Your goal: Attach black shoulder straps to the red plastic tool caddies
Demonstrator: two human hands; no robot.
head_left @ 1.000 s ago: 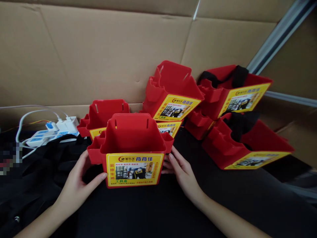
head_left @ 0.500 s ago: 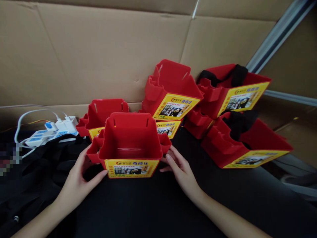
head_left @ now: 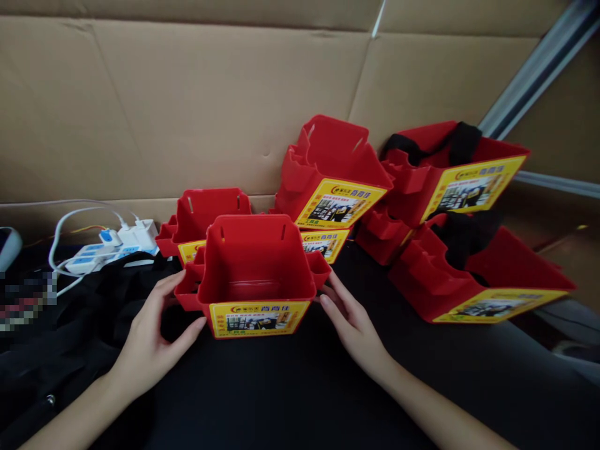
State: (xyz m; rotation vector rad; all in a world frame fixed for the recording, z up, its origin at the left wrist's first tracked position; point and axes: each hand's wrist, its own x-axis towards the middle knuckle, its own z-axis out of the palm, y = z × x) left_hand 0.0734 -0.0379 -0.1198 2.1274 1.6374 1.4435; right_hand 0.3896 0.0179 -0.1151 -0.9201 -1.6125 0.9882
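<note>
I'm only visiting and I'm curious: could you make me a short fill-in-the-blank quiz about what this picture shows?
The left hand and right hand touch a red box whose front label is ____. The wall behind it is made of ____. The white power strip lies on the person's ____ side. The far right box carries a strap coloured ____.
Missing words: yellow; cardboard; left; black.

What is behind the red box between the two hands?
A second red box stands just behind the front red box between the left hand and right hand. Its lower part and most of its yellow label are covered.
</note>
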